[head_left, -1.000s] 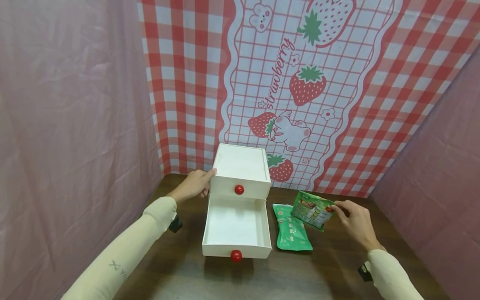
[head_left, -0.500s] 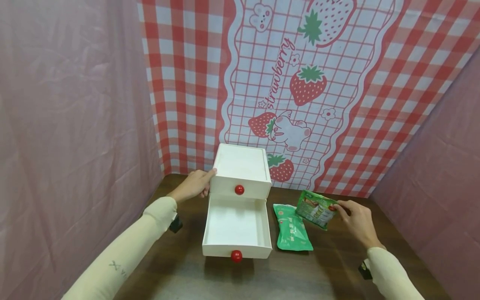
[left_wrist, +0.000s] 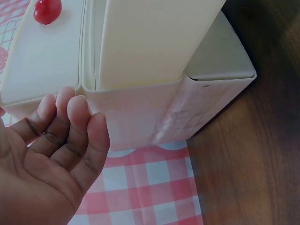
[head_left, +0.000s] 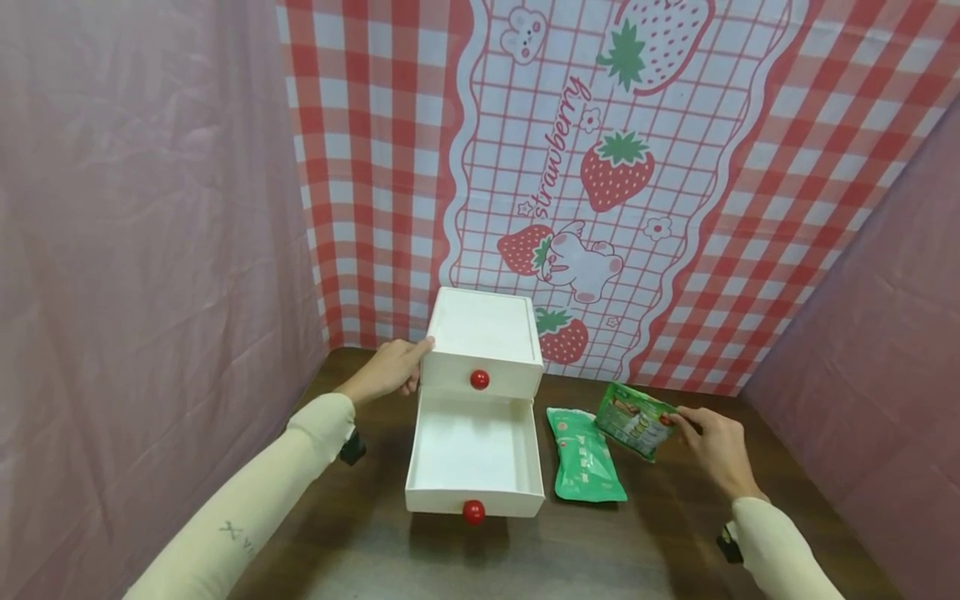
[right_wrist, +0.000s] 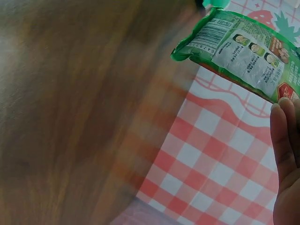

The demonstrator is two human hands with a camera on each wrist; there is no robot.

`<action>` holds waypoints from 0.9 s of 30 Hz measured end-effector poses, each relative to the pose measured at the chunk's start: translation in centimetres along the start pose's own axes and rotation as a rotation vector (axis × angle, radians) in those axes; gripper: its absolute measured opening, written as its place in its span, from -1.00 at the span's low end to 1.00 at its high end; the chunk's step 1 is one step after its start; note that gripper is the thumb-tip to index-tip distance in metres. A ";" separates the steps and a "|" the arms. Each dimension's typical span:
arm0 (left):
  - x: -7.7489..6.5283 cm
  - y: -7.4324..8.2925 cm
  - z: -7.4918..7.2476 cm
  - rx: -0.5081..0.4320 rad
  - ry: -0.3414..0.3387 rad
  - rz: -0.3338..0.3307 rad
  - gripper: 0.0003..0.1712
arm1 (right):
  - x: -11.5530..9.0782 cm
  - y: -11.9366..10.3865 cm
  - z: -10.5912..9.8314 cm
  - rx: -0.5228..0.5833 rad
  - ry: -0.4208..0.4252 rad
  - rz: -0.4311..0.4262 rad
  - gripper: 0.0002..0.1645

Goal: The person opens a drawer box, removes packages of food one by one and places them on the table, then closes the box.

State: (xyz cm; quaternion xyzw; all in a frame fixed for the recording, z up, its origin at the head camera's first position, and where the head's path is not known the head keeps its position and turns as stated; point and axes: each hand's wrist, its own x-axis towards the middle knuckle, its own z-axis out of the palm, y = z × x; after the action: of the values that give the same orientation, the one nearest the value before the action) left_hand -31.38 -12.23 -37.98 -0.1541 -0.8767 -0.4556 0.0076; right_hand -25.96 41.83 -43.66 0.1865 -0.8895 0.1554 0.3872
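A white drawer cabinet (head_left: 486,323) with red knobs stands on the table. Its lower drawer (head_left: 474,450) is pulled out, with nothing inside it; the upper one is closed. My left hand (head_left: 386,367) rests against the cabinet's upper left side. In the left wrist view its fingers (left_wrist: 97,136) are loosely bent, not wrapped round anything. Right of the cabinet, my right hand (head_left: 716,442) pinches a small printed green food packet (head_left: 636,421) by its right edge. The right wrist view shows the packet's back with a barcode (right_wrist: 216,35). A flat green packet (head_left: 587,458) lies between cabinet and held packet.
The dark wooden table (head_left: 360,550) carries everything. Behind the cabinet hangs a red checked strawberry cloth (head_left: 375,208). Pink cloth walls close in the left (head_left: 150,250) and right sides.
My right hand has shifted the pinched packet slightly to the right, away from the cabinet. My left hand, the cabinet and the lying packet have stayed put.
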 end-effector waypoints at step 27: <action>0.1 -0.1 0.0 -0.025 -0.001 -0.010 -0.10 | -3.6 2.7 -0.1 -0.029 -0.151 -0.073 -0.73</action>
State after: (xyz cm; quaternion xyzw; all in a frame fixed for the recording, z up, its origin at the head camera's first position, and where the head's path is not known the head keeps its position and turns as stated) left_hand -31.48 -12.31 -38.06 -0.1502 -0.8716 -0.4667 0.0030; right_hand -24.85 45.02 -46.61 0.2242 -0.9109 0.1139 0.3272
